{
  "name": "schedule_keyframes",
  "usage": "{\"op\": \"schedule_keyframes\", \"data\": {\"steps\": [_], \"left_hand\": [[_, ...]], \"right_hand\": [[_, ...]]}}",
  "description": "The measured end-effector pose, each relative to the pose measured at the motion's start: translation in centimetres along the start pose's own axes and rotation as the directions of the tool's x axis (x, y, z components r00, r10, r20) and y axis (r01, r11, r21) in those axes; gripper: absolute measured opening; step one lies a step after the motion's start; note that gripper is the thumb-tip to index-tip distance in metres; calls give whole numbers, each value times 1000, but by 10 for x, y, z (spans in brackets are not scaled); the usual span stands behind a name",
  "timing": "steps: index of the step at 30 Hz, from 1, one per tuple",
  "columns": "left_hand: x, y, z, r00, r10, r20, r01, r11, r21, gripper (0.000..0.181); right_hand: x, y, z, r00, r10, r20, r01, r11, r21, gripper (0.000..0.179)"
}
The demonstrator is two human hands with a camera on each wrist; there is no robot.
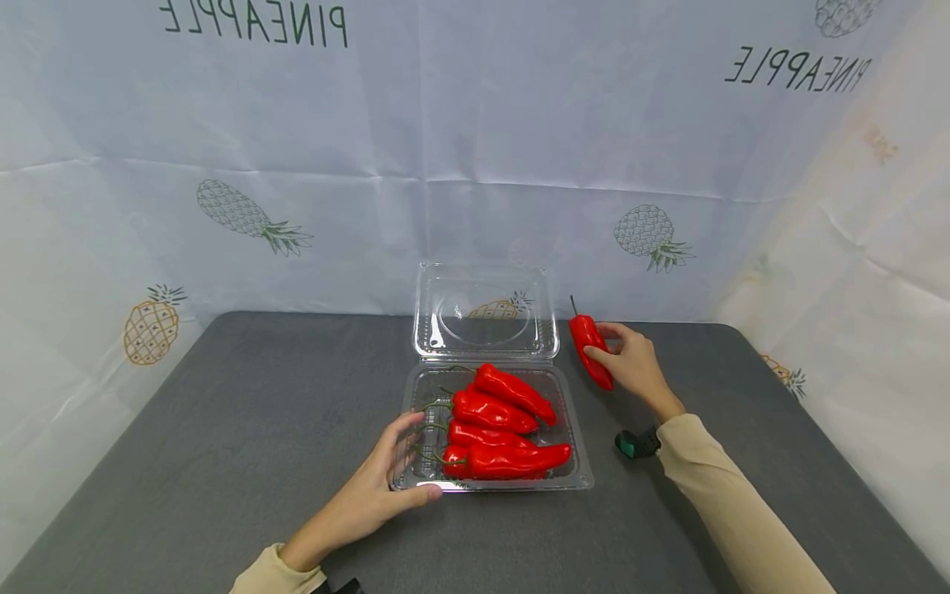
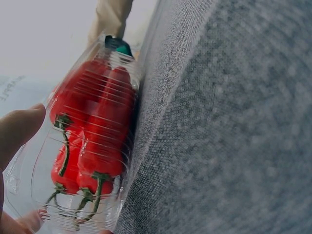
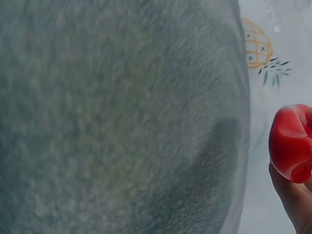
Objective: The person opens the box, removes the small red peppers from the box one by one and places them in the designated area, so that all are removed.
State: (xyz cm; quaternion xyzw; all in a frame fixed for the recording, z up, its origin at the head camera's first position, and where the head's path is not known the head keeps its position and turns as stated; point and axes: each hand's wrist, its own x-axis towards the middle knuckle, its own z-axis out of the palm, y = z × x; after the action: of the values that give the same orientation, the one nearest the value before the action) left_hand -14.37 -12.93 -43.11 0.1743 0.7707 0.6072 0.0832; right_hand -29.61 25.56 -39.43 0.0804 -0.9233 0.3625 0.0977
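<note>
My right hand (image 1: 634, 359) pinches a pepper (image 1: 590, 351) between thumb and bent fingers, the gap between them only as wide as the pepper; my lower fingers are hidden. The pepper leans, stem end away from me, to the right of the box (image 1: 581, 450) and apart from it; I can't tell whether its tip touches the table (image 1: 297, 396). In the right wrist view the picture's edge cuts off both my hand and the pepper.

My left hand (image 1: 382, 478) is spread wide round the near left corner of the box, fingers along the side, thumb at the front edge, gripping nothing. How firmly they touch the clear wall, I can't make out.

Inside lie four peppers (image 1: 505, 412), stems to the left; red shows beneath the nearest, but whether that is another one I can't tell. From my left wrist, ridges and glare blur them. The lid (image 1: 486, 338) stands open at the back, the cloth (image 1: 356, 214) showing through. My left sleeve (image 1: 278, 573) runs out of the frame.
</note>
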Motion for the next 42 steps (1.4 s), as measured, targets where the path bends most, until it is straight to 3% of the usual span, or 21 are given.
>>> {"op": "schedule_keyframes", "data": {"steps": [13, 27, 42], "left_hand": [[0, 0, 0, 1000, -15, -1, 15, 1000, 1, 94], [0, 2, 0, 1000, -17, 0, 17, 1000, 1, 93], [0, 1, 0, 1000, -22, -1, 22, 1000, 0, 93]], "right_hand": [[9, 9, 5, 997, 52, 52, -49, 997, -56, 53], [12, 17, 7, 992, 127, 28, -123, 985, -123, 53], [10, 15, 2, 989, 142, 33, -135, 978, -160, 54]]}}
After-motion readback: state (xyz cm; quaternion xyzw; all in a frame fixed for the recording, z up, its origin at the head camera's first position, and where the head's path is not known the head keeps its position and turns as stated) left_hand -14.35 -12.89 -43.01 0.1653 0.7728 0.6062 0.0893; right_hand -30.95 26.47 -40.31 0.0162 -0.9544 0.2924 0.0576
